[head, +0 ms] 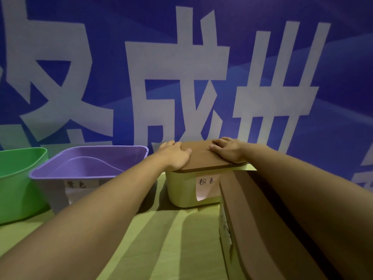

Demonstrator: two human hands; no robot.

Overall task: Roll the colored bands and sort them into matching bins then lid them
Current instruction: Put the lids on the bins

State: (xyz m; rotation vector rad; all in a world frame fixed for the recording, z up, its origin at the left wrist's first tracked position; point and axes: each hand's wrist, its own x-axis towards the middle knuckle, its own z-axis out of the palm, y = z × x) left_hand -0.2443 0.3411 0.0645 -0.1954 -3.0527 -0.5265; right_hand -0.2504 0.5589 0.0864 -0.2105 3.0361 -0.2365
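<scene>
A brown lid point(203, 156) is pressed flat onto the pale yellow bin point(181, 188) right of centre by the left hand point(175, 156) and right hand point(228, 150), fingers point(217, 146) extended. To its left, the purple bin point(90, 164) and green bin point(20, 178) stand uncovered on the bench point(161, 239).

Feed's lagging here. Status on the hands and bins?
Both hands, left hand and right hand, flat on brown lid, yellow bin. Purple bin, green bin unlidded. Nothing blocking.
</scene>
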